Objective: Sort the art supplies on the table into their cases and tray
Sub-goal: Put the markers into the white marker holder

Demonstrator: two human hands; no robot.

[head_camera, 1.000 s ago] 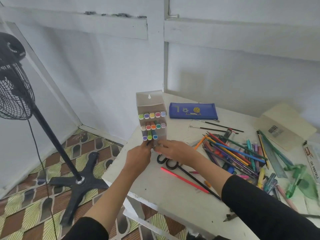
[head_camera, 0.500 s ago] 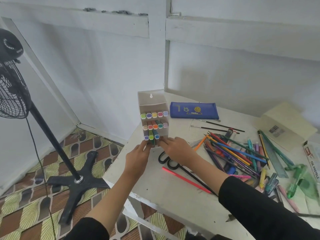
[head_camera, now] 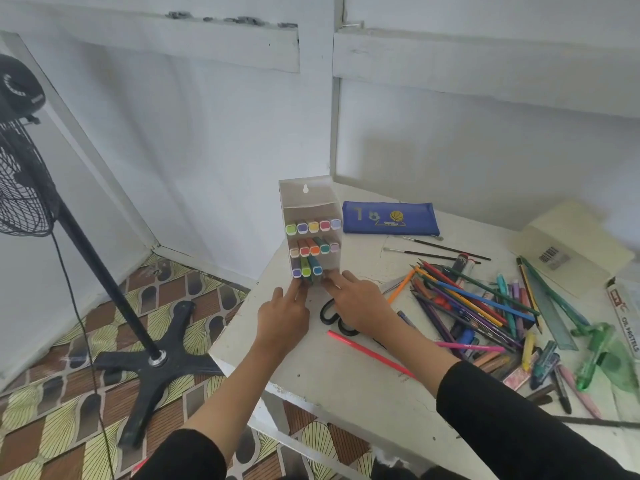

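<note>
A clear marker case (head_camera: 304, 199) stands upright at the table's left corner. Coloured markers fill its top two rows, and three sit in the bottom row (head_camera: 306, 270). My left hand (head_camera: 282, 320) reaches to the case's base, its straight fingers touching the bottom-row marker ends. My right hand (head_camera: 356, 303) lies beside it with its fingertips on the lower right front of the case. A blue pencil pouch (head_camera: 388, 218) lies flat behind the case. To the right is a loose pile of coloured pencils and pens (head_camera: 478, 299).
Black scissors (head_camera: 329, 315) and a pink pen (head_camera: 367, 353) lie under my right forearm. Two thin brushes (head_camera: 433, 252), a cream box (head_camera: 571, 247), an oil pastels box (head_camera: 627, 320) and green rulers (head_camera: 606, 351) fill the right side. A standing fan (head_camera: 24, 188) is left of the table edge (head_camera: 242, 355).
Both hands have slid a little forward to the case's base, and their fingers now rest against the bottom row. The case stays in place.
</note>
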